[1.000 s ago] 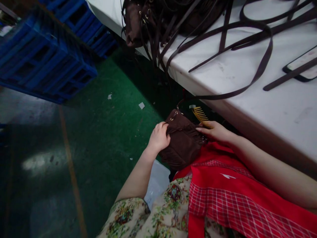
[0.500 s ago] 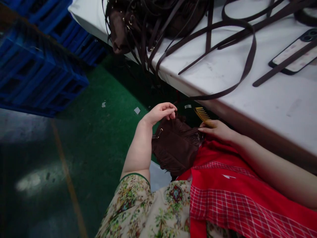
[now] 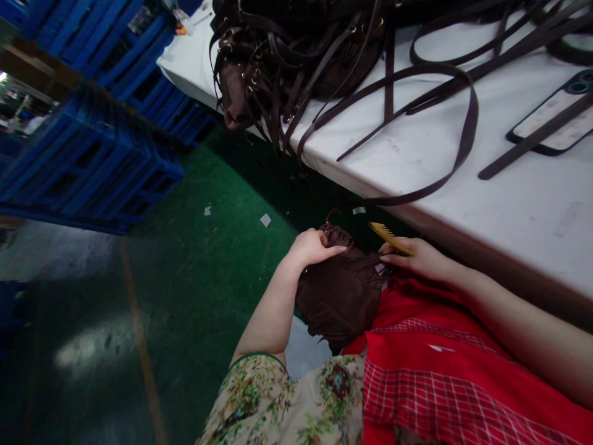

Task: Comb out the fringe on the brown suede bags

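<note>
A dark brown fringed bag [image 3: 345, 290] rests on my lap against the red apron [image 3: 417, 315]. Its strap runs up onto the table edge. My left hand [image 3: 312, 249] is closed on the bag's upper left part, thumb stretched along the top and the other fingers curled out of sight. A yellow wide-toothed comb [image 3: 388, 237] is held in my right hand [image 3: 416, 256], its teeth pointing up and away. The fingertips of that hand also touch the fringe at the bag's right side.
On the white table [image 3: 519, 228] lie a heap of brown bags [image 3: 296, 55], loose straps [image 3: 472, 123] and a phone [image 3: 551, 117] partly under a strap. Blue pallets [image 3: 92, 161] are stacked at the left. Paper scraps [image 3: 265, 220] dot the green floor.
My left hand has lowered from a raised pinch above the bag to a grip on its top. The comb has tilted flatter in my right hand. The whole view has shifted slightly.
</note>
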A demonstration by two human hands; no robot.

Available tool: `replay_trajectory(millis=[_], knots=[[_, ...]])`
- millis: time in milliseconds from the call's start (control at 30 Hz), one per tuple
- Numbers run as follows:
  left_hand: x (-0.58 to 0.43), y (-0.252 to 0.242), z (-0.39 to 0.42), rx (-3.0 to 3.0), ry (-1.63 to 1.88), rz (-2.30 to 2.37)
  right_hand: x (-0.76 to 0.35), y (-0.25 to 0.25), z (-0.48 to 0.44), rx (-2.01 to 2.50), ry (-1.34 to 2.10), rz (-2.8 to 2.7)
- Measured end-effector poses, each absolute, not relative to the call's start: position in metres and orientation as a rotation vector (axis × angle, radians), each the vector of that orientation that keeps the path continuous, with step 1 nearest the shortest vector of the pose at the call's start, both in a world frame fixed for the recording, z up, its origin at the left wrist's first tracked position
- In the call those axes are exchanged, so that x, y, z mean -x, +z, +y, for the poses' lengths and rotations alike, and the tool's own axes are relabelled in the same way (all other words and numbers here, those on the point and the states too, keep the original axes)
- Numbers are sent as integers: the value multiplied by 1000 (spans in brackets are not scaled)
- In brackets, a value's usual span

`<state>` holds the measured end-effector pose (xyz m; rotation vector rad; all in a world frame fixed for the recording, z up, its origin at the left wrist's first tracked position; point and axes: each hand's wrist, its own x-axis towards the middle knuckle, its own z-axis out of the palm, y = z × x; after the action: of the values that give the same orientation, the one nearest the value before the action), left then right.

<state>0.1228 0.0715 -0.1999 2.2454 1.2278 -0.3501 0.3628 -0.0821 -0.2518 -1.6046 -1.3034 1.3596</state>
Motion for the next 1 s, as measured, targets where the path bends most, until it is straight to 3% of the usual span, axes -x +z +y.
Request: replay_trajectory(millis=[133, 333, 733, 1000], knots=[[-124, -206, 56, -2295, -170, 1198, -366, -251, -86, 1627, 1346, -1335], [-129, -208, 40, -2383, -162, 1230, -367, -254, -89, 1661, 1317, -1406], [-158, -227, 6, -2404, 13, 1674, -359, -235, -83, 1753, 986, -1461], [-150, -229, 11, -2418, 11, 1486, -331, -257, -41, 1859, 1145, -1535]])
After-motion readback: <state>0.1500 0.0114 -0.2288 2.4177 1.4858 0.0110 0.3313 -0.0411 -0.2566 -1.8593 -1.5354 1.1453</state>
